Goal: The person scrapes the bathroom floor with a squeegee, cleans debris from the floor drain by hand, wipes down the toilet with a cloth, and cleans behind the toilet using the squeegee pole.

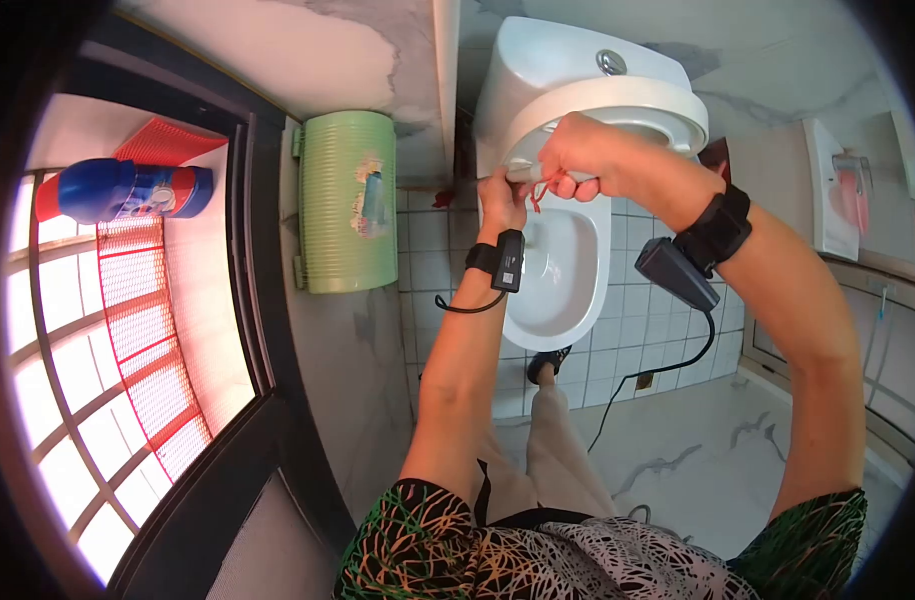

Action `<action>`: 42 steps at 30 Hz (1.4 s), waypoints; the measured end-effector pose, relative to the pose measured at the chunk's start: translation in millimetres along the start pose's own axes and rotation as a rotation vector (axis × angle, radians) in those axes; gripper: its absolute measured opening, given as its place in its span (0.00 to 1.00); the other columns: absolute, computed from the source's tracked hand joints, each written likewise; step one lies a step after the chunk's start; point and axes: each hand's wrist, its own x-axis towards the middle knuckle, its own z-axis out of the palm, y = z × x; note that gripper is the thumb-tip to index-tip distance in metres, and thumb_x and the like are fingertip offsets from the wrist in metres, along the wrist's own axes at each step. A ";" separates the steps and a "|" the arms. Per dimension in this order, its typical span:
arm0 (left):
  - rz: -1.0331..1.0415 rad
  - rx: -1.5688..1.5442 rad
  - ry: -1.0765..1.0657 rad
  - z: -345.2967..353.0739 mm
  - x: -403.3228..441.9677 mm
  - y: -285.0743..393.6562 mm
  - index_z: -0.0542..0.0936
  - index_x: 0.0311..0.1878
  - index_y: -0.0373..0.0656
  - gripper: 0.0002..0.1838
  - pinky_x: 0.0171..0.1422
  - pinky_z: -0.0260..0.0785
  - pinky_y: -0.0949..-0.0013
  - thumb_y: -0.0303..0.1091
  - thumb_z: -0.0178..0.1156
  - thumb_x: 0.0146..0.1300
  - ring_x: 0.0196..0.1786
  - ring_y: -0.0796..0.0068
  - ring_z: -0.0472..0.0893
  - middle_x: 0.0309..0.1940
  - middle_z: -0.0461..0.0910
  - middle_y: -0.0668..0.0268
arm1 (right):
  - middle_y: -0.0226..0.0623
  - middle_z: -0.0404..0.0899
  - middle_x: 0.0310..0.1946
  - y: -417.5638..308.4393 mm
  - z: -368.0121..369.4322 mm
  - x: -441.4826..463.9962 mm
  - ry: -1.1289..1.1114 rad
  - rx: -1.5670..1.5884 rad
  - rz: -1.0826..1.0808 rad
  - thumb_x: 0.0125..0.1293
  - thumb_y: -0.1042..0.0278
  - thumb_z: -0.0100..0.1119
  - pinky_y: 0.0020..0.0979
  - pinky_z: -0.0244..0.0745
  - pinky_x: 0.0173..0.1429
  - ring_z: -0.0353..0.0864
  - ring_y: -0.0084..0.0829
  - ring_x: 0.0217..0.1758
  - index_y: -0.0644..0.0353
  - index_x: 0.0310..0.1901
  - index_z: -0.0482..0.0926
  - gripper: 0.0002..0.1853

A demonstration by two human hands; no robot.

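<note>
Both hands are close together over the back of the white toilet bowl (600,290), near the seat hinge. A thin red cord (540,190) runs between them. My left hand (502,203) is closed at the left side of the hinge, its fingertips pressed by the cord. My right hand (575,158) is a fist around the cord, in front of the raised lid and seat (668,97). Some red cord hangs below the fingers. Exactly how it loops round the hinge is hidden by the fingers.
A green ribbed box (328,200) is mounted on the left wall. Beside it, a blue bottle (98,190) lies in the window recess. The toilet tank (538,60) stands behind the lid. A white wall holder (828,190) is at right. A black cable hangs from my right wrist device.
</note>
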 end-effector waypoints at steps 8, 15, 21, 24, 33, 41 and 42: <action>-0.008 0.161 0.085 -26.1 22.7 -10.0 0.70 0.24 0.39 0.08 0.23 0.63 0.71 0.26 0.50 0.59 0.21 0.73 0.72 0.19 0.69 0.65 | 0.37 0.69 0.16 10.2 30.1 -10.5 0.043 -0.262 -0.007 0.50 0.79 0.50 0.27 0.50 0.14 0.66 0.24 0.14 0.66 0.23 0.72 0.03; -0.154 -0.090 -0.026 -7.9 9.7 5.9 0.69 0.37 0.36 0.08 0.40 0.73 0.68 0.32 0.47 0.67 0.33 0.71 0.76 0.33 0.73 0.61 | 0.36 0.69 0.15 16.6 22.9 11.4 0.022 -0.068 0.001 0.51 0.77 0.49 0.26 0.45 0.15 0.62 0.22 0.13 0.66 0.24 0.74 0.04; 0.467 0.438 -0.021 -22.7 -9.4 -11.0 0.63 0.62 0.32 0.21 0.59 0.66 0.70 0.29 0.44 0.68 0.51 0.71 0.75 0.48 0.75 0.59 | 0.35 0.68 0.15 -24.8 16.0 -7.4 0.003 -0.062 0.078 0.50 0.80 0.49 0.25 0.46 0.15 0.60 0.21 0.13 0.67 0.29 0.74 0.05; 0.709 0.779 -0.256 -3.4 -33.0 -1.7 0.54 0.68 0.39 0.33 0.71 0.50 0.67 0.26 0.54 0.60 0.67 0.64 0.59 0.64 0.59 0.56 | 0.38 0.70 0.18 -29.8 8.6 3.6 -0.049 0.042 -0.024 0.50 0.81 0.48 0.23 0.47 0.15 0.61 0.20 0.13 0.68 0.26 0.71 0.02; 0.700 0.795 -0.165 14.3 7.0 -15.7 0.54 0.61 0.34 0.31 0.68 0.50 0.60 0.37 0.57 0.61 0.63 0.51 0.60 0.59 0.59 0.43 | 0.43 0.75 0.21 -39.0 -16.9 38.9 -0.045 -0.324 -0.029 0.50 0.79 0.50 0.23 0.52 0.14 0.66 0.21 0.15 0.72 0.27 0.72 0.05; 0.892 0.921 0.044 53.2 -1.5 4.8 0.64 0.49 0.34 0.15 0.57 0.59 0.54 0.26 0.53 0.60 0.53 0.46 0.66 0.48 0.66 0.46 | 0.43 0.80 0.25 -57.6 11.1 3.4 0.343 -1.664 -0.737 0.41 0.76 0.61 0.36 0.73 0.32 0.81 0.41 0.33 0.62 0.25 0.80 0.05; 0.894 0.921 0.081 59.7 -3.5 6.3 0.65 0.48 0.34 0.14 0.56 0.60 0.54 0.25 0.52 0.60 0.52 0.45 0.67 0.47 0.66 0.47 | 0.43 0.80 0.26 -64.6 9.9 -0.7 0.326 -1.678 -0.711 0.41 0.76 0.62 0.37 0.74 0.35 0.81 0.42 0.36 0.61 0.25 0.80 0.06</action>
